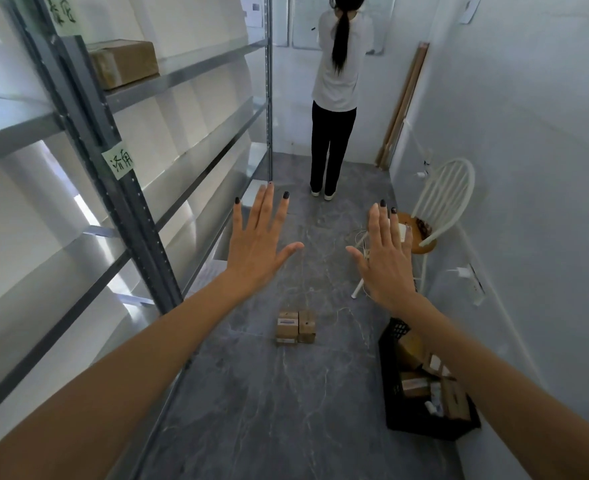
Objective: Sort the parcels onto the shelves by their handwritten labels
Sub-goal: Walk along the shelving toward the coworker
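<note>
At the left a metal shelf unit (137, 216) is seen. A green handwritten label (121, 162) is stuck on its dark upright, and a second label (65, 13) is stuck higher up. One brown parcel (123, 62) is placed on an upper shelf, at its near end, just beside the upright. The left hand (258, 244) is held out above the floor (251, 410) with the fingers straight and spread; nothing is gripped. Between the two forearms a group of small cardboard parcels (296, 326) is laid on the floor, touching each other. The right hand (386, 258) is stretched out in the same way, with straight fingers and nothing held. A black crate (391, 375) with more parcels (416, 386) inside is set at the right edge of the floor, by the wall. Farther back, a white chair (442, 199) stands at the same edge, and a standing person (338, 81) is seen at the far end.
</note>
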